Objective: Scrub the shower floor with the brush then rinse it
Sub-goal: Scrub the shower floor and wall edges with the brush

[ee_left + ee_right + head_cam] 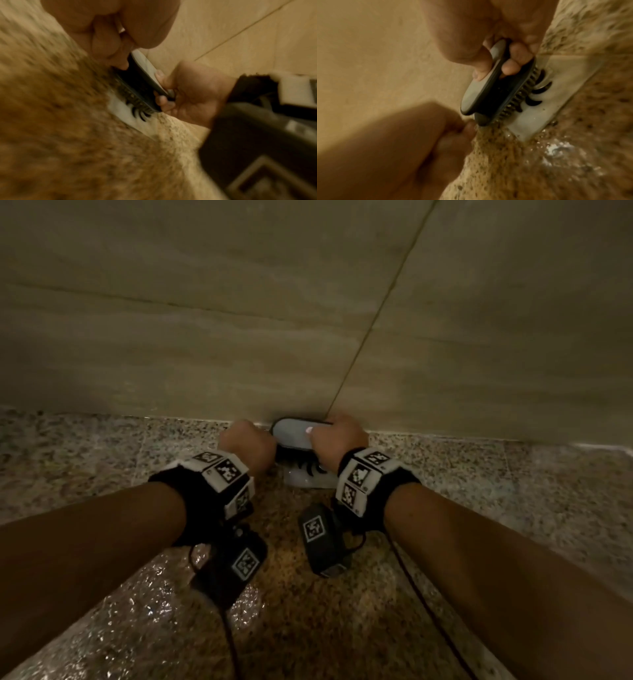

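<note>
A scrub brush (293, 434) with a grey top and dark bristles (513, 102) stands on the white drain cover (553, 102) at the foot of the wall. My right hand (498, 63) grips its right end, thumb on the grey top and fingers tucked under the handle. My left hand (126, 58) is curled at the brush's left end, which sits between thumb and fingers. In the head view both hands (253, 440) (329, 436) flank the brush. The speckled shower floor (308, 611) glistens wet.
A beige tiled wall (239, 320) rises directly behind the brush, with a diagonal grout line. The drain slots (140, 115) show beside the bristles. Wet granite floor stretches left, right and toward me. Cables (428, 604) hang from the wrist cameras.
</note>
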Motion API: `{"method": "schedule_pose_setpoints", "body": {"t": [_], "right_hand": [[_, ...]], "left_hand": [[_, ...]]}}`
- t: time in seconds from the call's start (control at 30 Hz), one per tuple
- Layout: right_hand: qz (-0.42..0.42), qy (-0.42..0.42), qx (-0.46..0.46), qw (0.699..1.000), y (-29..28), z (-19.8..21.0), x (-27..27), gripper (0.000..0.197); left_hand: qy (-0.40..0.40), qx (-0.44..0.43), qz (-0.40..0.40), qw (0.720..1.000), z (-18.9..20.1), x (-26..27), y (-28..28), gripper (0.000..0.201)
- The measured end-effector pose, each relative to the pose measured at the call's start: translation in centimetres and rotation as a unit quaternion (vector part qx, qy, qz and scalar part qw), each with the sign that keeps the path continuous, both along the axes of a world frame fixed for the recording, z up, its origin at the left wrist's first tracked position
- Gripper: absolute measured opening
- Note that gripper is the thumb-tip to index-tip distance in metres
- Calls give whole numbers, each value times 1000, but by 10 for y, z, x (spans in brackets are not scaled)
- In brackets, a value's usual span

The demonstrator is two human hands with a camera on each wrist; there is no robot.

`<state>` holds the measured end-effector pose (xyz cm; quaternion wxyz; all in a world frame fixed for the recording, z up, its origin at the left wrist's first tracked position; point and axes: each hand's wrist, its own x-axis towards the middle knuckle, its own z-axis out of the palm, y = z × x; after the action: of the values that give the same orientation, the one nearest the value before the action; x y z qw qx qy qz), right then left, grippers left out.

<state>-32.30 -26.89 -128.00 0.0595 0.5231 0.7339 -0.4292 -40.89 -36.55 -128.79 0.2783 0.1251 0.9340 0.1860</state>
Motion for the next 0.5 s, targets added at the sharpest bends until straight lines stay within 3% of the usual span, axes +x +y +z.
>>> {"method": "schedule_pose_setpoints", "body": {"t": [0.13,0.27,0.4,0.5], "right_hand": [[14,8,-61,998,1,-1,32,28],[44,-3,-22,999,-7,-1,71,17],[-157,13,-10,987,19,4,88,21],[-210,-30,-8,977,42,10,94,35]], "left_hand": [[3,54,-111,992,15,4,-11,30],[-23,63,-148,987,17,20,-2,32],[-28,51,-167,984,13,35,9,38],[-58,70,-158,983,11,37,16,42]]}}
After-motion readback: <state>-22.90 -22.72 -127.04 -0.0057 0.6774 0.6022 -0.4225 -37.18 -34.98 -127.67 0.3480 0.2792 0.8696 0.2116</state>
